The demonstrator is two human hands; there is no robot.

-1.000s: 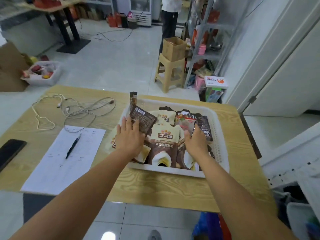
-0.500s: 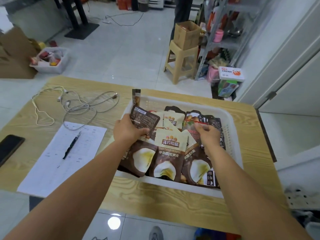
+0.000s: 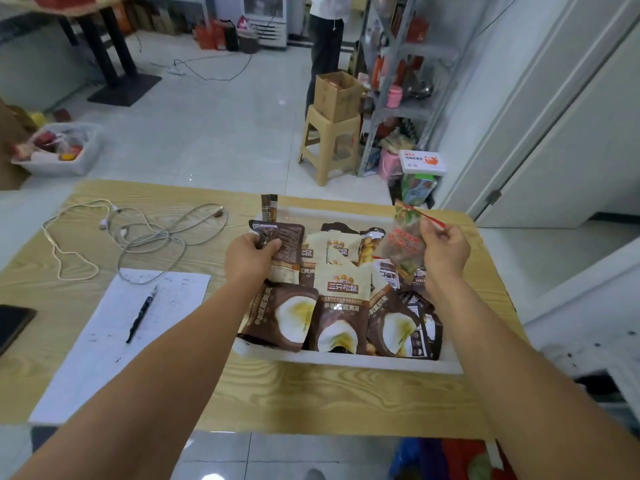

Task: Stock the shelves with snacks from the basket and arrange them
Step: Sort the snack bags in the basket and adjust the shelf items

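A white basket [image 3: 367, 362] full of snack packets stands on the wooden table [image 3: 311, 400]. Several brown and cream packets [image 3: 341, 306] lie in it. My left hand [image 3: 247, 259] grips a dark brown packet [image 3: 287, 244] at the basket's left side. My right hand [image 3: 445, 249] pinches the top of a clear packet with red print [image 3: 403, 240] and holds it lifted above the basket's right side. A grey metal shelf unit [image 3: 398, 81] with goods stands across the floor at the back right.
Tangled cables [image 3: 138, 233], a sheet of paper [image 3: 114, 341] with a pen [image 3: 140, 315] and a black phone [image 3: 12, 323] lie on the table's left. A beige stool [image 3: 329, 143] with a cardboard box, a standing person [image 3: 325, 39] and a white bin [image 3: 59, 147] are on the floor.
My right hand has lifted the clear red-printed packet up out of the basket. My left hand has closed more firmly on the dark brown packet. The camera has tilted up a little.
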